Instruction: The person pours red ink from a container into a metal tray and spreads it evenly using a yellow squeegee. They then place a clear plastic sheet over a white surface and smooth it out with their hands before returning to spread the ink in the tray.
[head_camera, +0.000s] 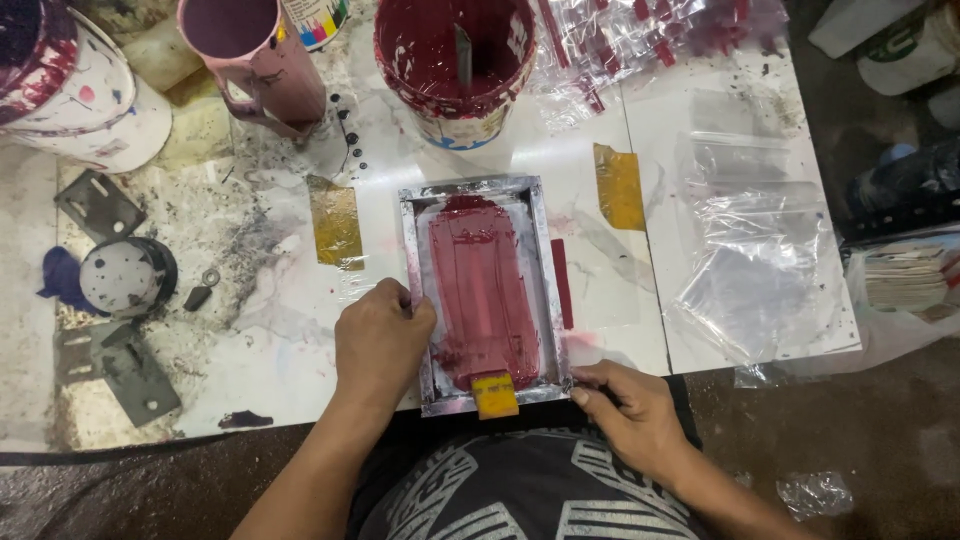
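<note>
Paint-spattered white worktable (300, 340), near edge running just under the hands, dark floor beyond on the right. Bare room on the tabletop to the left of the frame; right side taken up by loose clear plastic bags (760, 260), reaching the table's right edge. Two strips of yellow tape (336, 222) stuck down either side of the frame. Metal brackets (98, 205) and a speckled round lid (122, 277) scattered toward the left edge.

At the back, a red-stained bucket (455, 62) holding dark red ink, with a tool standing in it. Beside it, a pink jug (255, 58), inside coated dull purple, contents not clear. Farther left, a white pail (75, 90), smeared purple and red.

Small metal-framed printing screen (485, 290) lay flat near the table's front edge, mesh covered in red ink, a yellow-handled squeegee (495, 394) resting at its near end. Left hand (380, 338) pressed on the frame's left rail, fingers curled over it. Right hand (625, 405) lay at the frame's near right corner, fingertips touching it, fingers narrow and low. Squeegee sat between the two hands, touched by neither.
</note>
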